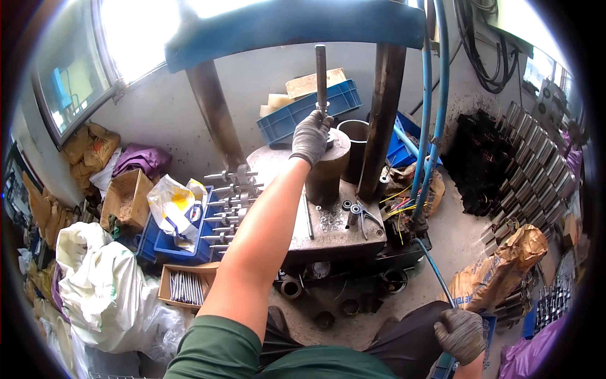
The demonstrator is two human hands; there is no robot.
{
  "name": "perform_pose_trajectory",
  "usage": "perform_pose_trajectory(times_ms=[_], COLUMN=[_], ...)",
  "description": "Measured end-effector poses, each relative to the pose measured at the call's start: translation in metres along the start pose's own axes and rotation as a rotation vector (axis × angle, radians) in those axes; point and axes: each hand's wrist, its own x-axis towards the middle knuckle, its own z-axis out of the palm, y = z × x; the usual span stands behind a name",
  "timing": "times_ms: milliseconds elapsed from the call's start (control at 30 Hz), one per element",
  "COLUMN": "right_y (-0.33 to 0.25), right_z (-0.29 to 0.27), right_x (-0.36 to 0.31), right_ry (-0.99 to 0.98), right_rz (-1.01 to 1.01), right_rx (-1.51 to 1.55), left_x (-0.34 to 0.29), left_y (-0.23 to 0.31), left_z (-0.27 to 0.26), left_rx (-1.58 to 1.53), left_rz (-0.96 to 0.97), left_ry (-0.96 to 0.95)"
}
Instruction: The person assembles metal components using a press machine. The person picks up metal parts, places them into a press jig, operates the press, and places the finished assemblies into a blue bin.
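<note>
My gloved left hand (310,138) reaches forward, its fingers closed around the lower end of an upright metal shaft (321,79). Beneath the hand stands a thick steel cylinder (325,180), set on the metal table (293,237) of a press with a blue crossbeam (297,31). Down at the lower right, my gloved right hand (461,331) is closed at the end of a blue lever (435,271). Snap-ring pliers (369,215), small bearings (353,210) and loose rings (331,221) lie on the table's near right part, beside a thin rod (308,218).
Shafts with discs (233,202) line the table's left side. A blue crate (309,110) leans behind the press, whose posts (382,120) flank my reach. Blue hoses (439,95) hang at the right. Stacked metal tubes (536,158), a brown sack (502,265) and a white sack (95,284) stand around.
</note>
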Motion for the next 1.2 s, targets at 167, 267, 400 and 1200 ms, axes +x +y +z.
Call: perform_pose_trajectory(times_ms=[167, 267, 400, 1200], right_y=[-0.017, -0.014, -0.013, 0.0], right_z=[-0.001, 0.001, 0.003, -0.01], right_x=[0.003, 0.003, 0.004, 0.016], right_ry=[0.068, 0.087, 0.095, -0.08], right_rz=[0.069, 0.044, 0.037, -0.046], right_rx=[0.068, 0.057, 0.083, 0.024], left_x=[-0.005, -0.01, -0.003, -0.009], left_y=[0.009, 0.016, 0.006, 0.018], left_z=[-0.008, -0.008, -0.01, -0.013], left_rx=[0.02, -0.004, 0.07, -0.035], left_rz=[-0.024, -0.048, -0.023, -0.096], left_ry=[0.008, 0.014, 0.031, 0.0])
